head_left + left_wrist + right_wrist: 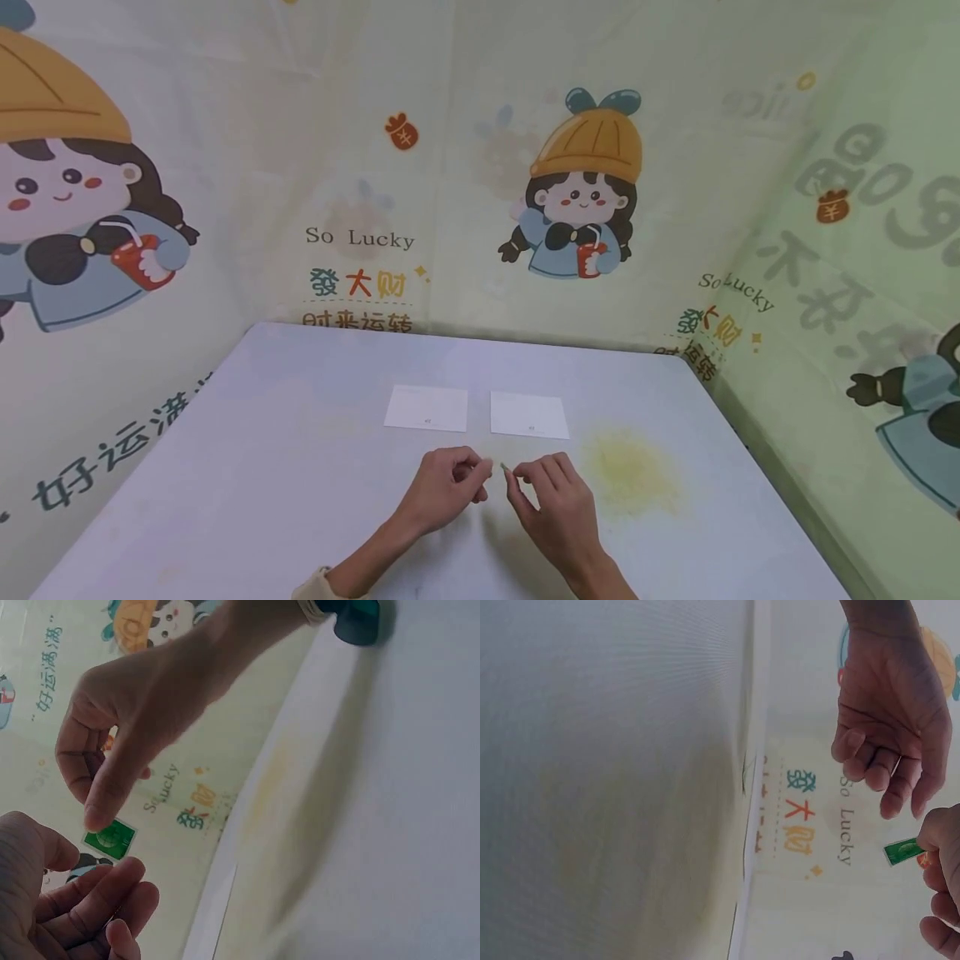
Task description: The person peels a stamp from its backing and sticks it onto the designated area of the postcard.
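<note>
My right hand (555, 508) pinches a small green stamp (111, 838) with a pale border between its thumb and index finger. In the head view the stamp shows almost edge-on, while the right wrist view shows its green face partly covered by the thumb. Just to the left is my left hand (444, 492), its fingers loosely curled and holding nothing. The left fingertips (131, 874) are close to the stamp's lower edge in the left wrist view. Both hands are raised above the table, in front of two white paper rectangles.
The left white paper (426, 408) and the right white paper (528, 415) lie side by side, each with a tiny print near its front edge. A yellow stain (633, 471) marks the white table (247, 467) on the right. A cartoon-printed curtain (465, 167) stands behind and beside the table.
</note>
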